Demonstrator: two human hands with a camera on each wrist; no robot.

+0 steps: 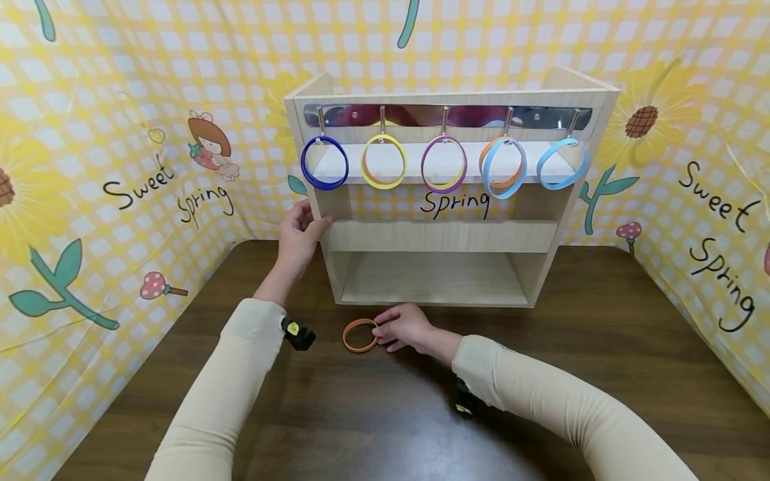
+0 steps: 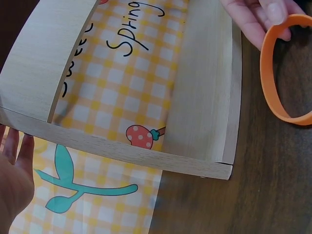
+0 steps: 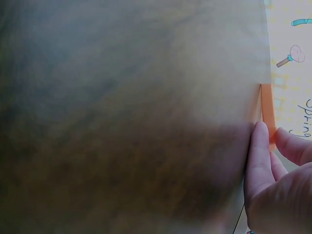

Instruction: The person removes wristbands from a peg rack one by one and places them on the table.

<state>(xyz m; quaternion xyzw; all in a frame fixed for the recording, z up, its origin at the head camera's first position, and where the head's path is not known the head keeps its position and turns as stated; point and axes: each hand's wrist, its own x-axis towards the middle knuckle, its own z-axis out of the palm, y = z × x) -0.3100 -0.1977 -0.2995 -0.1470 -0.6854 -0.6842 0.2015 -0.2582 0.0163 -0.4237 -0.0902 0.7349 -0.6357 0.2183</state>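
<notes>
By shelf [image 1: 442,236], two hands [image 1: 404,327], one held ring [image 2: 267,73]

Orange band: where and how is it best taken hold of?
Pinch the orange band by its right side, coming from the right, thumb and fingers on opposite faces of the wall. That looks best because the wall is thin and the ring's open middle leaves room for a fingertip. The right hand pinches it there now; the left hand holds the wooden shelf.

The right hand [image 1: 408,327] pinches an orange ring [image 1: 359,349]; the left hand [image 1: 297,239] holds a wooden rack [image 1: 442,236].
</notes>
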